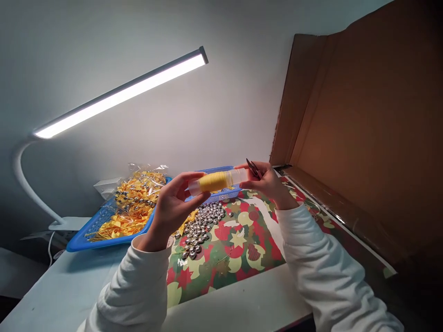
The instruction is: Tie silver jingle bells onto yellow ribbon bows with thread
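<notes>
A spool of yellow thread (215, 181) is held up nearly level between both hands, above the patterned mat (238, 258). My left hand (175, 198) grips its left end, thumb below and fingers above. At its right end, my right hand (265, 182) has its fingers round the pale translucent part of the spool. Small dark scissors (254, 169) also sit in my right hand, their tips pointing up and left. Beneath the spool, many silver beads (197, 230) lie on the mat, with some yellow pieces (185, 223) beside them.
On the left, a blue basket (78, 240) holds yellow ribbon pieces and a clear bag. Another blue basket (228, 194) stands behind the hands. A lit lamp (121, 94) reaches over from the left. Tall cardboard (360, 115) rises at the right.
</notes>
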Demonstrator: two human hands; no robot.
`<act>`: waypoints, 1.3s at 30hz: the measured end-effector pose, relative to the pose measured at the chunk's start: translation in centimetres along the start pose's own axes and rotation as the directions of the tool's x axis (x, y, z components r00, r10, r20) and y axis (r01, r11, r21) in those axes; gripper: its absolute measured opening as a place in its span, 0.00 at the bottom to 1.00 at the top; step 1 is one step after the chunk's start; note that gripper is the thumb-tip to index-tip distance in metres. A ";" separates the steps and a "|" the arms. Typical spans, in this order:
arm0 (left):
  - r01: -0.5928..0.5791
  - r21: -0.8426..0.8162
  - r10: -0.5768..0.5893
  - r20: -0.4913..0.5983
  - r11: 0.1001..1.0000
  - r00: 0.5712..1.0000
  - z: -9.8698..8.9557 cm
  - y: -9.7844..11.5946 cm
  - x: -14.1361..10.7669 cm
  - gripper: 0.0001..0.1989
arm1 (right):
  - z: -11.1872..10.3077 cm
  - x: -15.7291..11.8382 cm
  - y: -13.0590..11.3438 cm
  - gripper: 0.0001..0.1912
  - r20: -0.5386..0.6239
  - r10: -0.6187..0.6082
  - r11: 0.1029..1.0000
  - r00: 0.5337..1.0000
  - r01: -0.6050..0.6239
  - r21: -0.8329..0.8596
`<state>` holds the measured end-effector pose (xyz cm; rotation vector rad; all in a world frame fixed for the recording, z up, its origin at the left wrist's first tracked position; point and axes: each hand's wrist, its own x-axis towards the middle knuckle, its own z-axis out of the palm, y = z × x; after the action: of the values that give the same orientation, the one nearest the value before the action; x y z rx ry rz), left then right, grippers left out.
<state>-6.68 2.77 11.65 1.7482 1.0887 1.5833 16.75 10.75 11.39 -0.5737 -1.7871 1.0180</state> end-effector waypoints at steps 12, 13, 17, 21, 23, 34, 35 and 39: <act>0.004 0.056 -0.007 0.052 0.998 0.999 0.3 -0.5 -0.1 0.21 | -0.3 -0.1 0.0 0.33 0.059 0.088 0.996 0.994 -0.087 -0.014; 0.000 0.050 -0.003 0.069 0.999 0.998 0.1 -0.4 -0.1 0.22 | -0.3 -0.1 -0.1 0.33 0.051 0.086 0.996 0.995 -0.085 -0.021; -0.065 0.018 0.063 0.082 0.998 0.995 -0.9 0.1 0.1 0.24 | -0.4 -0.1 -0.2 0.32 0.003 0.057 0.998 0.998 -0.057 -0.022; -0.093 -0.035 0.097 0.106 0.995 0.990 -1.6 0.3 0.4 0.11 | -0.5 -0.2 0.0 0.30 0.008 0.028 1.000 1.000 -0.028 0.003; -0.082 -0.059 0.089 0.138 0.995 0.986 -1.4 0.1 0.4 0.09 | -0.5 -0.2 0.1 0.29 0.022 0.023 1.000 1.000 -0.023 0.011; -0.139 -0.044 0.143 0.093 0.989 0.985 -0.1 -0.2 0.2 0.06 | 0.9 -0.1 0.8 0.28 0.103 0.033 0.990 0.994 -0.047 0.129; -0.140 -0.048 0.144 0.093 0.989 0.985 -0.1 -0.2 0.3 0.06 | 1.0 0.0 0.8 0.28 0.102 0.033 0.990 0.994 -0.046 0.133; -0.124 -0.099 0.129 0.041 0.987 0.991 -0.7 -0.2 0.6 0.16 | 0.1 0.3 0.3 0.29 -0.003 0.041 0.999 0.999 -0.041 0.019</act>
<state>-7.39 3.30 11.90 1.8115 0.8791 1.6324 16.56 11.07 11.27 -0.6026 -1.7670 1.0599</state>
